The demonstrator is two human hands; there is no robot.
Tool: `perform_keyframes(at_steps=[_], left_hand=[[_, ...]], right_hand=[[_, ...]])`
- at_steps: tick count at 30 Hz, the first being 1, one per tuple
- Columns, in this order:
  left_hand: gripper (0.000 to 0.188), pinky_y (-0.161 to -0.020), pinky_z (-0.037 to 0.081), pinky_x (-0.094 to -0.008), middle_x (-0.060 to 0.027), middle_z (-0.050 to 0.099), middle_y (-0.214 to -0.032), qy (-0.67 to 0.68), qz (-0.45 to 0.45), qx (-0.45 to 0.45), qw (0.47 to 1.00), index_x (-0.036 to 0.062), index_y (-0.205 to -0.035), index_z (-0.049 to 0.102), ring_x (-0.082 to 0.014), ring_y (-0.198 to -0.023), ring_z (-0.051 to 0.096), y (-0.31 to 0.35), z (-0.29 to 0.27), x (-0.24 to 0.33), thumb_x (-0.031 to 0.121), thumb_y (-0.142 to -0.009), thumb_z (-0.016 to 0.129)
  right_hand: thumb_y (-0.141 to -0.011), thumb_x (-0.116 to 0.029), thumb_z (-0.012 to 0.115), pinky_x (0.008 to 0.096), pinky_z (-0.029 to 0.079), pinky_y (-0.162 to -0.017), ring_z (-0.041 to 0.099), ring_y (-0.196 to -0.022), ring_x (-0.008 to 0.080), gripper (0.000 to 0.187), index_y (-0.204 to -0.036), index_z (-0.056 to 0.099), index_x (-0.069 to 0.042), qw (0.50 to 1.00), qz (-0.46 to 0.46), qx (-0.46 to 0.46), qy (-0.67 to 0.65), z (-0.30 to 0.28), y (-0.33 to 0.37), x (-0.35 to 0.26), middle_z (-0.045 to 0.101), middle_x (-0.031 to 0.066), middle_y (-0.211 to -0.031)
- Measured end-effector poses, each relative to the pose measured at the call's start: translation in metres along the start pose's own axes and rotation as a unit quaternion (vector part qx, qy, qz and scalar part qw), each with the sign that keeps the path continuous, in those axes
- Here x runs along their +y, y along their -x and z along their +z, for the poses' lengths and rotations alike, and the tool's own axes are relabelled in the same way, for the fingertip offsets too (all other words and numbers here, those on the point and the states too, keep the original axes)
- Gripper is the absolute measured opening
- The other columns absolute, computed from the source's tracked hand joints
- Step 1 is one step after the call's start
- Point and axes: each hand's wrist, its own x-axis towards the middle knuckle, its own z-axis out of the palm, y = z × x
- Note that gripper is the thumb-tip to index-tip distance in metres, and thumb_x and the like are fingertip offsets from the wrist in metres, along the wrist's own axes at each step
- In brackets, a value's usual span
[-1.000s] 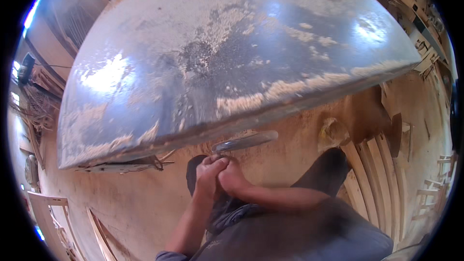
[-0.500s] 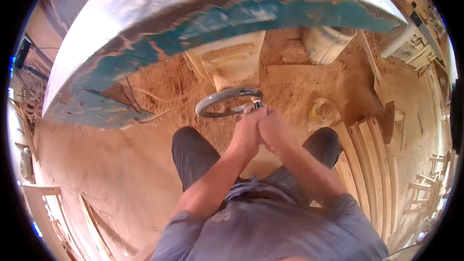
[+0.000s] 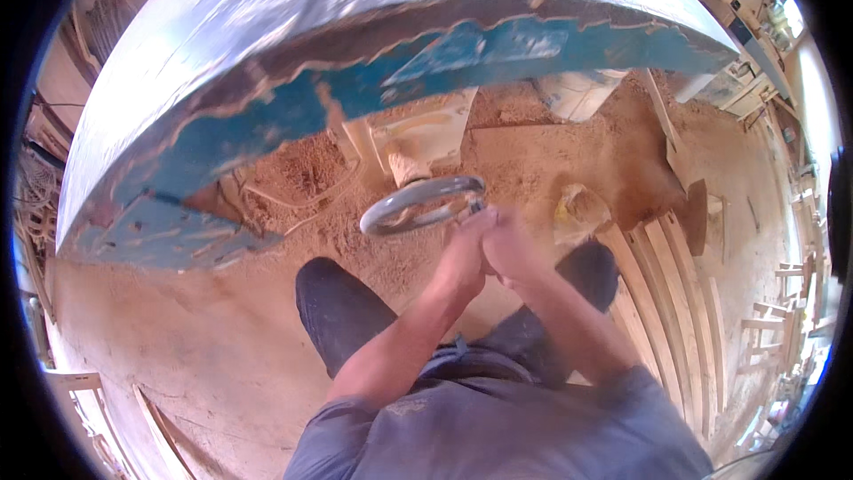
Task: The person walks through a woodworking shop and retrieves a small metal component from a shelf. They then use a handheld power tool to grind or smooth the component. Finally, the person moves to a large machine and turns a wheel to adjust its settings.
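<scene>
A grey handwheel (image 3: pixel 391 220) sits on a shaft below the front edge of a machine table (image 3: pixel 373 13) with a shiny metal top and a worn blue side. On the right of its rim is a small crank handle (image 3: pixel 476 204). Both my hands are closed together around that handle. My left hand (image 3: pixel 462 253) is on the left, and my right hand (image 3: pixel 513 247) presses against it from the right, slightly blurred. Their fingers mostly hide the handle, leaving only its top end in sight.
Sawdust (image 3: pixel 524 160) covers the floor under the machine. Long curved wooden strips (image 3: pixel 675 302) lie to the right of my leg. A pale container (image 3: pixel 577 93) stands under the table at the right, near a yellowish bag (image 3: pixel 577 213). More timber pieces (image 3: pixel 160 431) lie at the lower left.
The view has shifted a little, so the table edge appears lower and the handwheel slightly tilted differently. Both hands remain closed on the crank handle.
</scene>
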Motion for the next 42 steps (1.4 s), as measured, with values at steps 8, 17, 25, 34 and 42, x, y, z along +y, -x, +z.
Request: perform_keyframes(at_steps=[8,17,25,34,42], left_hand=[[0.016,-0.070,0.050,-0.0279,-0.0041,0.064,-0.088,0.034,-0.138,0.033,0.989,0.0036,-0.101,0.065,-0.0151,-0.082,0.063,-0.006,-0.070,-0.053,0.016,-0.092,0.059],[0.022,-0.070,0.052,-0.0317,-0.0061,0.067,-0.091,0.014,0.066,-0.079,0.995,0.0026,-0.101,0.067,-0.0160,-0.084,0.065,0.023,-0.067,0.014,0.019,-0.094,0.055],[0.026,-0.068,0.053,-0.0293,-0.0046,0.065,-0.089,0.201,-0.097,-0.032,0.974,0.0024,-0.107,0.065,-0.0136,-0.076,0.063,-0.015,-0.002,-0.018,0.023,-0.092,0.060],[0.021,-0.069,0.054,-0.0309,-0.0057,0.065,-0.084,0.137,-0.101,-0.006,0.985,0.0027,-0.104,0.066,-0.0154,-0.076,0.064,-0.008,-0.021,-0.079,0.018,-0.093,0.058],[0.021,-0.057,0.050,-0.0267,-0.0031,0.062,-0.077,0.038,0.036,-0.072,0.996,0.0070,-0.098,0.066,-0.0129,-0.070,0.063,0.018,-0.074,-0.031,0.015,-0.098,0.046]], right_hand=[[-0.084,-0.007,0.051,0.0433,0.052,-0.080,0.067,-0.085,0.0323,0.019,-0.081,0.065,0.005,0.983,-0.167,-0.011,0.074,0.035,-0.009,0.077,0.068,0.0235,-0.086],[-0.080,-0.001,0.054,0.0354,0.051,-0.070,0.065,-0.084,0.0180,0.017,-0.091,0.066,0.002,0.946,-0.191,0.030,0.261,0.047,0.056,-0.023,0.069,0.0133,-0.087],[-0.088,-0.015,0.052,0.0382,0.052,-0.077,0.064,-0.086,0.0255,0.021,-0.098,0.065,-0.002,0.997,0.041,-0.068,-0.013,-0.003,0.028,-0.070,0.066,0.0111,-0.091],[-0.092,-0.015,0.052,0.0312,0.052,-0.068,0.063,-0.089,0.0199,0.021,-0.104,0.062,-0.001,0.984,-0.031,0.004,0.177,-0.005,0.012,0.005,0.063,0.0114,-0.093],[-0.076,0.003,0.052,0.0406,0.052,-0.072,0.061,-0.095,0.0256,0.025,-0.098,0.063,0.006,0.948,-0.135,0.046,0.286,0.044,0.040,0.018,0.063,0.0117,-0.093]])
